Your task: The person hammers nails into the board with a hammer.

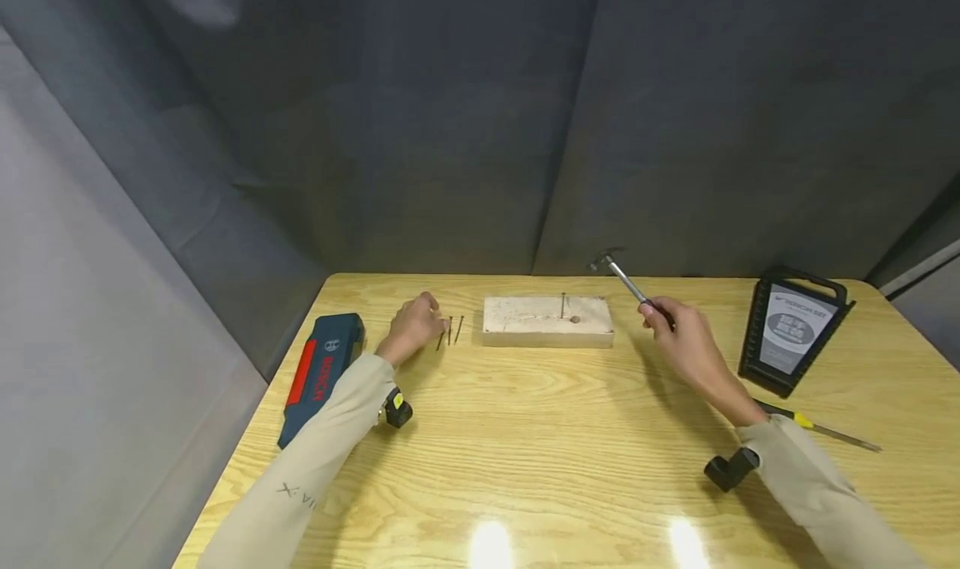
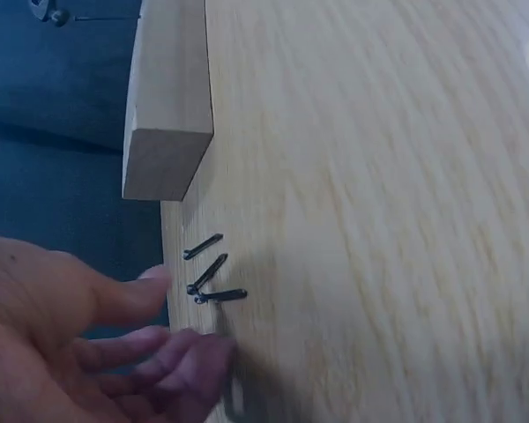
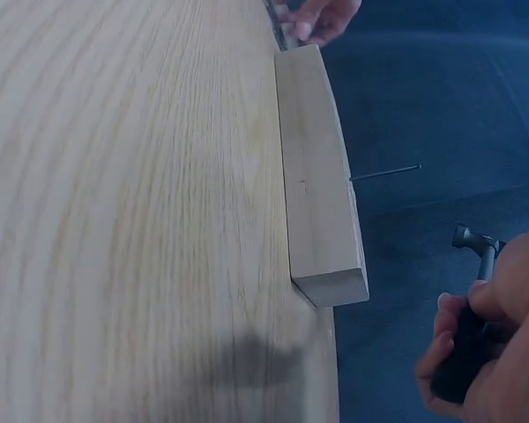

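My left hand (image 1: 415,327) hovers at the far left of the table, right beside three loose nails (image 2: 208,275). In the left wrist view its thumb and fingers are apart, with nothing between them. A wooden block (image 1: 547,339) lies to the right of these nails. One nail (image 1: 563,305) stands upright in its top face, near a dark round spot (image 1: 575,320). To the right of the block, my right hand (image 1: 686,340) grips a claw hammer (image 1: 626,282) by its black handle. The hammer's metal head is raised, pointing toward the back left.
A blue Bosch case (image 1: 324,365) lies by the left forearm. At the right are a black tool-set holder (image 1: 795,331) with a white label and a yellow-and-black screwdriver (image 1: 840,436), partly behind the right forearm. Dark fabric (image 1: 450,136) hangs behind the table's back edge.
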